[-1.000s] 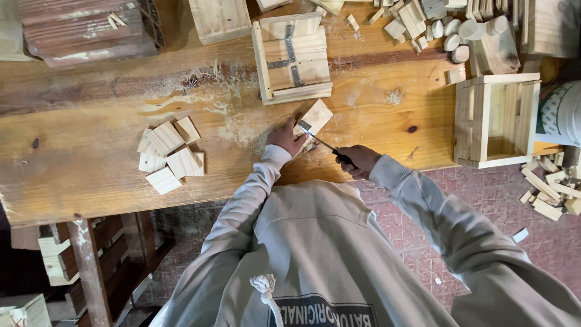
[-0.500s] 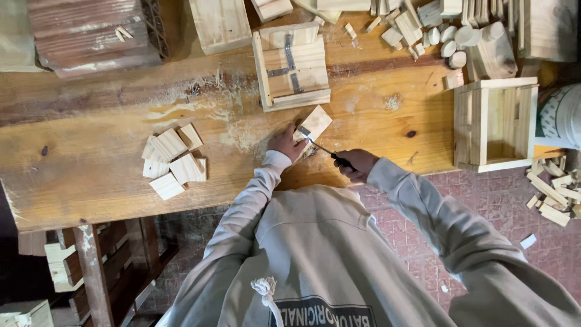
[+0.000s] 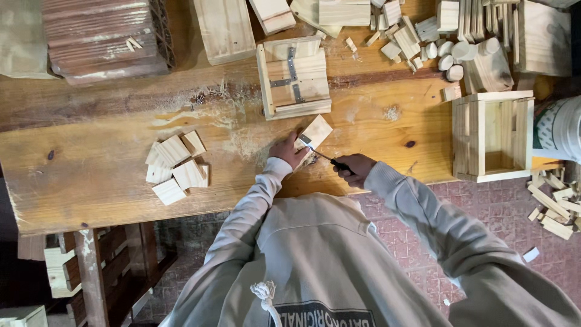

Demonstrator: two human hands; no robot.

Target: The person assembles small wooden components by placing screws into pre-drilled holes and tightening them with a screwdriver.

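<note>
I am watching from the head view. The left hand (image 3: 287,150) is pressing down on a small square block (image 3: 316,132), fingers closed over its near edge, holding it flat on the bench (image 3: 91,175). The right hand (image 3: 356,168) is gripping a dark-handled tool (image 3: 327,157), fist closed round the handle, and the thin blade is reaching across to the block's near corner (I cannot tell the exact contact point). The block is lying near the bench's front edge, just in front of a slatted panel (image 3: 295,77) with metal strips. A pile of cut squares (image 3: 175,168) is sitting well to the left of the hands. An open wooden crate (image 3: 493,136) is standing to the right, at the bench edge. Scraps (image 3: 554,203) are lying on the brick floor beyond it. Sawdust is showing around the block.
</note>
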